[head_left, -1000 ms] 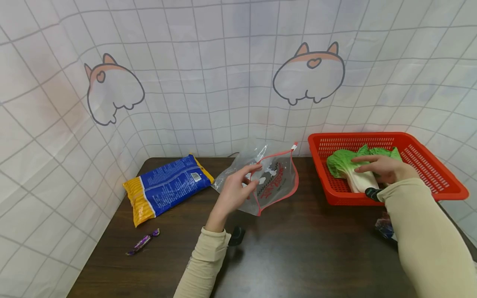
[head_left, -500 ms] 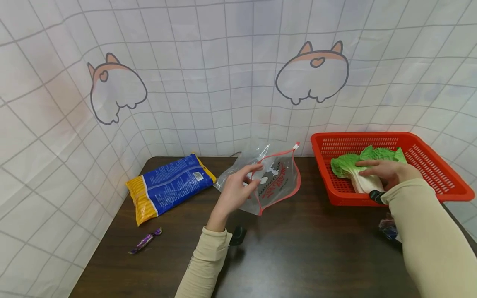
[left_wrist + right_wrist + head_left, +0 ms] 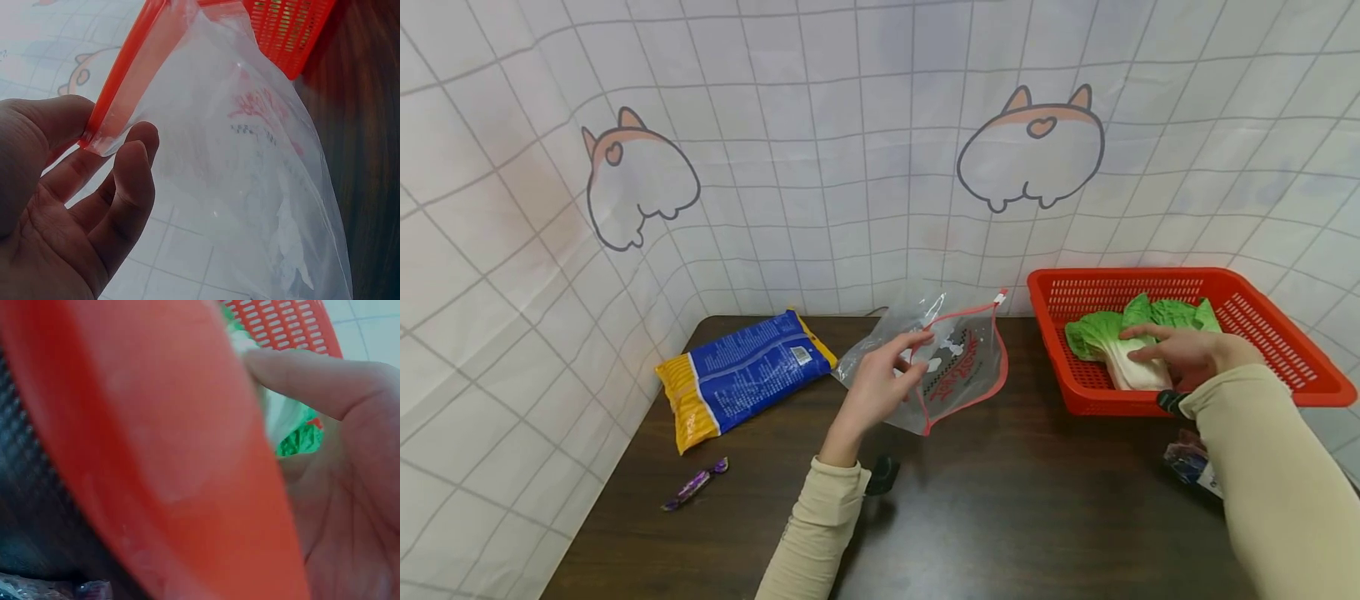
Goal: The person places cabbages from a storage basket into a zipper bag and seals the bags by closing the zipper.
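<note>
My left hand (image 3: 880, 382) pinches the edge of a clear zip bag (image 3: 966, 367) with a red zip strip. The bag's mouth gapes toward the right, and its slider sits at the upper corner. In the left wrist view the thumb and fingers meet on the end of the red strip (image 3: 119, 75). Over at the right, my right hand (image 3: 1198, 354) grips a Chinese cabbage (image 3: 1129, 367) by its white stem, inside a red basket (image 3: 1052, 367). The right wrist view shows the thumb on the stem (image 3: 281, 415); the basket's rim hides part of the fingers.
More green leaves (image 3: 1176, 313) lie behind the cabbage in the basket. A blue and yellow packet (image 3: 748, 371) lies at the table's left, with a purple wrapped candy (image 3: 696, 483) in front of it. A dark wrapped packet (image 3: 1191, 467) is partly under the right forearm.
My right thumb and fingers have come down and closed around the cabbage's white stem. The left hand keeps its hold on the bag. The whole view has shifted slightly.
</note>
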`<state>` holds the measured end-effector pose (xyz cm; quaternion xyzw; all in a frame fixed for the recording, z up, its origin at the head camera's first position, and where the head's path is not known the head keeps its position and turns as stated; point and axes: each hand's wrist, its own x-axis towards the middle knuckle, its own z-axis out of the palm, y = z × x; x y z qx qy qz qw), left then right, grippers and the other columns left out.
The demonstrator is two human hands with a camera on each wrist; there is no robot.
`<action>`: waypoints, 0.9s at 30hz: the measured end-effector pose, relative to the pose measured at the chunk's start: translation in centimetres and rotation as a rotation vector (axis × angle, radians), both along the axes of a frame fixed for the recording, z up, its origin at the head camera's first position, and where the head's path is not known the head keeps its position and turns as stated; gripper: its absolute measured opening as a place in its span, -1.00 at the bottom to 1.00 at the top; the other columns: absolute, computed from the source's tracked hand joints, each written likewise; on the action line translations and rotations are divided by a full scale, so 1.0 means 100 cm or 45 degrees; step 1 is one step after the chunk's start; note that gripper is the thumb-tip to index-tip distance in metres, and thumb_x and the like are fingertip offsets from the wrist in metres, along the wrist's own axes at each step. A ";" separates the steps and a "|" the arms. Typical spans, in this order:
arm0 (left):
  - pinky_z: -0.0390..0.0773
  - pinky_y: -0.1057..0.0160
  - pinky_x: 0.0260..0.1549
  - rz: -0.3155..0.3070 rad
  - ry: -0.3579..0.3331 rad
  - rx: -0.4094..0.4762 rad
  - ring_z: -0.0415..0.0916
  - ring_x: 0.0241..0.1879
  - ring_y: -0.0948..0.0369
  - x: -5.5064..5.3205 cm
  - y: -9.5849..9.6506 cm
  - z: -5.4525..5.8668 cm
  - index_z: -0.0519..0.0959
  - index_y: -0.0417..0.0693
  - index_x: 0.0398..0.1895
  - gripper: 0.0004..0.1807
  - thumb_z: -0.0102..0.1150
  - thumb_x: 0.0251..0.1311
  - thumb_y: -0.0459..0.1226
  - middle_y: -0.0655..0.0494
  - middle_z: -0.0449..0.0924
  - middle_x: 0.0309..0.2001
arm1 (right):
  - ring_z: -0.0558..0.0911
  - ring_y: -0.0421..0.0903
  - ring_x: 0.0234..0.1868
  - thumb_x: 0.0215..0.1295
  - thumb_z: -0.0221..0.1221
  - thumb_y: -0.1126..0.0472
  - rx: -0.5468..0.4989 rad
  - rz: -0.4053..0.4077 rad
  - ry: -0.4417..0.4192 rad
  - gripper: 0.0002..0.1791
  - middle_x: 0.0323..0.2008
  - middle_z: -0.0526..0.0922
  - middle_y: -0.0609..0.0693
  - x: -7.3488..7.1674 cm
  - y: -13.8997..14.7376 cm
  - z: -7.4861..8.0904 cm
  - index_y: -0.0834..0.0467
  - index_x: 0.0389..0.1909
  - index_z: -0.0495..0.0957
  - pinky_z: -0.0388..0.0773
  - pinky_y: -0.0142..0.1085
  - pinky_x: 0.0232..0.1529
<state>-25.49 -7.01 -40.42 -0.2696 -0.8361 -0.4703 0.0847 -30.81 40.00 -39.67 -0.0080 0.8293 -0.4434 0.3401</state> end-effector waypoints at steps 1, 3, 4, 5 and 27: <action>0.56 0.31 -0.65 0.000 -0.002 0.002 0.56 -0.47 0.28 0.000 -0.001 0.000 0.50 0.00 0.27 -0.54 0.19 0.30 -0.36 0.13 0.59 0.13 | 0.25 0.40 0.22 0.51 0.00 0.07 -0.008 0.004 -0.006 -0.16 0.38 -0.33 0.53 -0.001 -0.001 0.000 0.20 0.53 -0.32 0.44 -0.08 -0.19; 0.55 0.30 -0.65 0.001 -0.005 0.002 0.55 -0.48 0.27 0.000 -0.002 0.000 0.50 0.00 0.27 -0.54 0.18 0.30 -0.36 0.13 0.59 0.13 | 0.40 0.30 0.06 0.49 0.02 0.08 -0.022 -0.001 -0.009 -0.15 0.35 -0.24 0.53 -0.001 -0.003 0.001 0.18 0.53 -0.32 0.46 -0.08 -0.23; 0.54 0.31 -0.66 0.004 -0.008 0.003 0.54 -0.50 0.27 0.000 -0.002 0.000 0.50 0.01 0.27 -0.54 0.18 0.30 -0.36 0.13 0.59 0.13 | 0.46 0.24 -0.03 0.49 0.03 0.09 -0.018 0.001 0.003 -0.15 0.32 -0.13 0.54 -0.001 -0.003 0.001 0.18 0.53 -0.31 0.47 -0.10 -0.26; 0.54 0.31 -0.66 0.006 -0.009 0.004 0.54 -0.52 0.28 0.000 -0.002 0.000 0.50 0.00 0.27 -0.54 0.18 0.30 -0.36 0.13 0.59 0.13 | 0.50 0.14 -0.18 0.49 0.03 0.09 -0.017 -0.001 0.014 -0.15 0.25 -0.01 0.50 -0.001 -0.004 0.002 0.18 0.53 -0.30 0.47 -0.11 -0.30; 0.52 0.29 -0.68 0.046 -0.070 -0.021 0.49 -0.65 0.31 -0.002 -0.007 0.001 0.49 0.04 0.29 -0.54 0.18 0.32 -0.32 0.10 0.59 0.14 | 0.47 0.14 -0.04 0.53 -0.08 -0.06 0.069 -0.052 0.408 -0.33 0.27 0.06 0.39 0.012 -0.013 0.039 0.20 0.44 -0.05 0.61 0.04 -0.16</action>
